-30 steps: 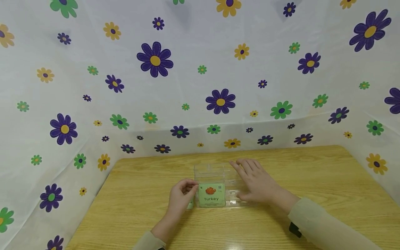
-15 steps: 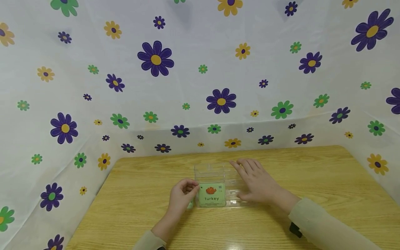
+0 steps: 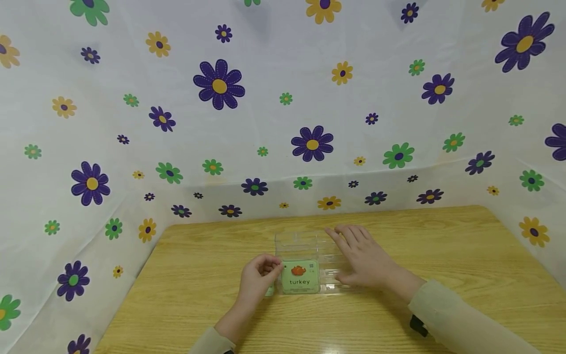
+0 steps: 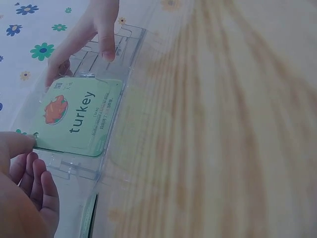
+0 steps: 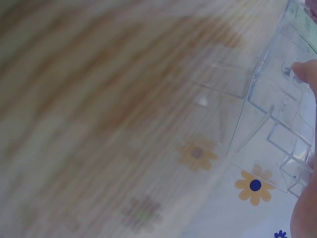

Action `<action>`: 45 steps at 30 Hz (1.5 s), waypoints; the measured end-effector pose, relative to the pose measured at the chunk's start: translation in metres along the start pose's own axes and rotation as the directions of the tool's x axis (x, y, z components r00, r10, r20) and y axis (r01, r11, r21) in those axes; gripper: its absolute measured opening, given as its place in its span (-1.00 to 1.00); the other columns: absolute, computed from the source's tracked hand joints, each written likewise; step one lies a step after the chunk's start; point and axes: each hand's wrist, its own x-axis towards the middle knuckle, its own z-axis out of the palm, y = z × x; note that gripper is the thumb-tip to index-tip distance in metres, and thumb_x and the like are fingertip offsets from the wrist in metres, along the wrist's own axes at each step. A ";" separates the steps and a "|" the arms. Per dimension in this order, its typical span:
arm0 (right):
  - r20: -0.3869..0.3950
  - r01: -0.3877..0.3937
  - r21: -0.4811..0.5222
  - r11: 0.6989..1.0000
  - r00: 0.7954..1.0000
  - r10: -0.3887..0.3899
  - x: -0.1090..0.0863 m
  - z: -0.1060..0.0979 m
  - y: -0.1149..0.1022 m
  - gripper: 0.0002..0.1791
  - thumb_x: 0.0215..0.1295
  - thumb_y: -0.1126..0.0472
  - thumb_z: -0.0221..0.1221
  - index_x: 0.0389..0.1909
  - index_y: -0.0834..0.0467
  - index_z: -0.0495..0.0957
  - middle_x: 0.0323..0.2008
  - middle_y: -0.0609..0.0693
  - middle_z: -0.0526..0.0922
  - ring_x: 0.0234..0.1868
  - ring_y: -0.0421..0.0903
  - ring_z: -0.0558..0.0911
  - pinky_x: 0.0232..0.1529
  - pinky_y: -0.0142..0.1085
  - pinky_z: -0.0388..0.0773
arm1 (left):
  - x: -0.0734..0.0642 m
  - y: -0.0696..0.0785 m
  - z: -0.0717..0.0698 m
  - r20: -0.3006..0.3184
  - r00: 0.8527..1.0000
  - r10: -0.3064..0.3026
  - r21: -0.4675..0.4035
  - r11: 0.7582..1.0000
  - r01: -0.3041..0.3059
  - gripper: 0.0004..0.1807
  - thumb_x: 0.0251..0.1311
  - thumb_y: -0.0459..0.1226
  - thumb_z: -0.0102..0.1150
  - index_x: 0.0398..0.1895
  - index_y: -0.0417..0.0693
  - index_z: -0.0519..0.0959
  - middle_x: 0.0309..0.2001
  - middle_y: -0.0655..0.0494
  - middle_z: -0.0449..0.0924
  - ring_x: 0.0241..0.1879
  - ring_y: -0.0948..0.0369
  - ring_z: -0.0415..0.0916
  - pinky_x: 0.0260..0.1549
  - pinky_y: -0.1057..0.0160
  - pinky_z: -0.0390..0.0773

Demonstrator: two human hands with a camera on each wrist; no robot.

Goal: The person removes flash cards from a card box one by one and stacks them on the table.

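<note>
A pale green card point(image 3: 300, 278) printed "turkey" under a picture of a roast bird lies over the left part of a clear plastic tray point(image 3: 327, 258) with stepped compartments. At the card's upper left corner, my left hand point(image 3: 258, 276) pinches it between thumb and index finger; the other fingers curl loosely, as the left wrist view shows. My right hand point(image 3: 368, 260) rests across the right side of the tray, fingers stretched to its far part and thumb toward the near part. Under the left hand, another green card point(image 3: 269, 290) peeks out, mostly hidden.
Tray and cards stand on a wood-grain table point(image 3: 199, 275). Behind and at both sides hangs a white flower-print cloth point(image 3: 265, 123). In the left wrist view, the edge of the second green card point(image 4: 89, 218) shows left of the tray.
</note>
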 end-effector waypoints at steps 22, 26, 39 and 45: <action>-0.017 0.009 0.006 1.000 1.000 -0.009 0.001 -0.001 -0.001 0.26 0.11 -0.35 0.43 0.66 0.20 0.07 0.43 0.23 0.37 0.41 0.15 0.38 0.52 0.14 0.34 | 0.000 -0.001 -0.001 0.006 1.000 0.014 -0.001 1.000 -0.014 -0.94 0.33 -0.44 0.39 -0.20 -0.28 0.72 -0.22 -0.10 0.71 -0.32 0.34 0.51 -0.30 0.47 0.55; -0.002 0.002 0.011 1.000 1.000 -0.002 0.001 -0.001 -0.001 0.26 0.12 -0.35 0.42 0.66 0.20 0.06 0.44 0.22 0.37 0.42 0.16 0.37 0.53 0.14 0.33 | 0.000 0.000 -0.001 0.005 1.000 0.010 -0.005 1.000 -0.010 -0.94 0.33 -0.44 0.39 -0.20 -0.29 0.72 -0.22 -0.10 0.71 -0.32 0.34 0.51 -0.30 0.47 0.55; -0.012 0.008 0.008 1.000 1.000 -0.008 0.001 0.001 0.000 0.26 0.13 -0.37 0.39 0.67 0.18 0.04 0.44 0.22 0.36 0.42 0.15 0.38 0.54 0.15 0.33 | 0.001 -0.003 -0.001 -0.001 1.000 0.023 0.009 1.000 -0.023 -0.94 0.33 -0.45 0.38 -0.21 -0.31 0.71 -0.24 -0.11 0.72 -0.33 0.35 0.52 -0.31 0.47 0.56; -0.016 0.007 0.009 1.000 1.000 -0.006 0.001 0.001 0.000 0.27 0.12 -0.36 0.40 0.67 0.16 0.02 0.43 0.22 0.36 0.42 0.15 0.38 0.54 0.15 0.33 | 0.000 -0.001 -0.001 0.002 1.000 0.011 0.017 1.000 -0.011 -0.93 0.35 -0.44 0.37 -0.18 -0.30 0.72 -0.21 -0.11 0.73 -0.32 0.35 0.52 -0.29 0.47 0.56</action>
